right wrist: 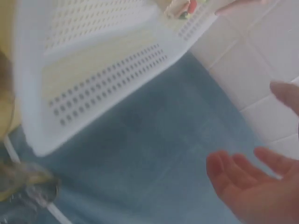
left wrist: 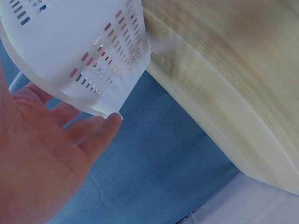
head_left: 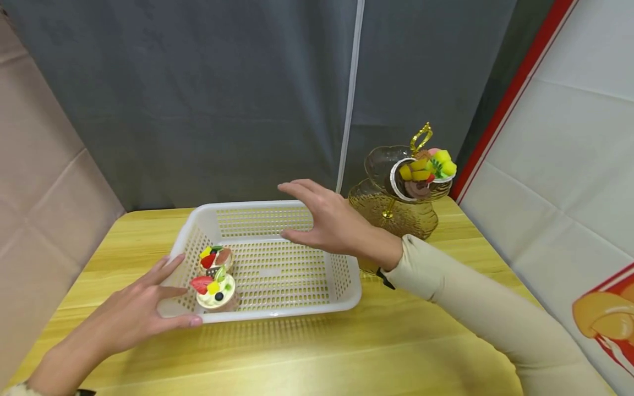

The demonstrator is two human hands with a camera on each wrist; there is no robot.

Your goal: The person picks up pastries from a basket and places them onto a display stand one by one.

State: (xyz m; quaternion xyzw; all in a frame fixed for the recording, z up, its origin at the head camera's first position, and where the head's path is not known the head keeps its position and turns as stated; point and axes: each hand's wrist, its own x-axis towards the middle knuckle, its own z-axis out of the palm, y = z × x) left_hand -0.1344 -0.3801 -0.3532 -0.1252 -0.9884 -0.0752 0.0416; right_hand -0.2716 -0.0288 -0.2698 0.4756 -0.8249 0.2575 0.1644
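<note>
A white plastic basket (head_left: 272,314) with slotted walls sits on the table. Inside it at the left are two fruit-topped cupcakes: the nearer cupcake (head_left: 220,294) carries strawberry and a blueberry on cream, and the farther cupcake (head_left: 224,258) is partly hidden behind it. My left hand (head_left: 134,311) is at the basket's left end, fingers loosely spread and fingertips right at the rim (left wrist: 70,100). Above the basket's right half hovers my right hand (head_left: 329,217), thumb and fingers spread apart with nothing between them.
Right of the basket stands a two-tier amber glass stand (head_left: 366,206) with a gold handle (head_left: 421,136). Its upper tier bears several desserts, among them a chocolate cupcake (head_left: 403,187) and a green-topped one (head_left: 442,165). A grey curtain (head_left: 223,110) hangs behind the wooden table (head_left: 297,357).
</note>
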